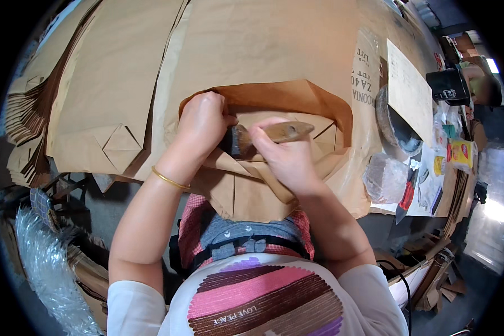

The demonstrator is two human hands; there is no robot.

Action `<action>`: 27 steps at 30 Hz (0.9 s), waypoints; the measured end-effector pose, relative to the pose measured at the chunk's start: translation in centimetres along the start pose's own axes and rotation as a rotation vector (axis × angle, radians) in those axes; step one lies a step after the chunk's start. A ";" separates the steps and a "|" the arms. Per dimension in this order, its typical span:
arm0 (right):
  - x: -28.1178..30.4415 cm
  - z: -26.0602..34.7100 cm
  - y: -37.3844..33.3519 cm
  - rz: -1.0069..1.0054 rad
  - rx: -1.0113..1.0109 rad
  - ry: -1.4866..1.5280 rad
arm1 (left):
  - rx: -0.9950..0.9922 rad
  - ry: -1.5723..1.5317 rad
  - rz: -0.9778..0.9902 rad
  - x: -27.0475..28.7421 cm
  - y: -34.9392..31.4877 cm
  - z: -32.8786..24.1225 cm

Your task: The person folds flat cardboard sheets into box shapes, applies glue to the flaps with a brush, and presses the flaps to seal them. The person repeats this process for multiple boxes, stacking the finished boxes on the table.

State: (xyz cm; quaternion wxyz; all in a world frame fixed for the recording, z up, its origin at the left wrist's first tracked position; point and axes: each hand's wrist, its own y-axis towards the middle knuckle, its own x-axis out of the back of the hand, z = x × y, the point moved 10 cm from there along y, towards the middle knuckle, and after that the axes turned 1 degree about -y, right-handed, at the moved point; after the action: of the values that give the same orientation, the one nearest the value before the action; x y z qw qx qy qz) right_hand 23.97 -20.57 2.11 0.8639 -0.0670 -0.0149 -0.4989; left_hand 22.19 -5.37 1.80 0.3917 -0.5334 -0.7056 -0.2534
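Observation:
A large brown kraft paper sack (269,45) lies in front of me, its near end spread open into a wide mouth. My left hand (203,120) is closed on the left rim of that mouth, fingertips curled inside and partly hidden. In my right hand (288,159) is a flat brush with a wooden handle (294,131), gripped near its head. The brush head points left, inside the mouth and close to my left fingers. Folded paper flaps show around it.
More paper sacks (112,73) lie fanned in a stack on the left. To the right are a pale board (409,89) over a round basin (396,137), a plastic-wrapped block (385,178), a red-handled knife (407,193), and a black container (448,87). Clear plastic strips (47,269) hang lower left.

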 end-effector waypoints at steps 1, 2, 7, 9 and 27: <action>1.0 0.6 -0.3 -0.024 0.009 -0.055 | 0.016 0.005 -0.005 -0.1 0.1 0.1; 2.6 1.6 -0.8 -0.049 0.018 -0.110 | 0.032 0.010 -0.009 -0.1 0.0 0.1; 10.4 3.6 -2.6 -0.194 0.032 -0.737 | -0.081 0.122 -0.030 -0.1 -0.2 -1.6; 11.3 3.9 -2.6 -0.179 -0.010 -0.795 | -0.163 0.193 -0.041 -0.5 -0.3 -2.7; 5.0 -6.4 4.7 0.109 0.024 1.371 | -0.151 -0.400 -0.424 5.2 -5.6 0.1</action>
State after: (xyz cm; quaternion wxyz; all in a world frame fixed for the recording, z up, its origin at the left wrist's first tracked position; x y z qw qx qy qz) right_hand 30.28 -23.38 -4.29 0.7027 0.2727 0.5330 -0.3844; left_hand 16.20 -4.07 6.32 0.1423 -0.4411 -0.8436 -0.2711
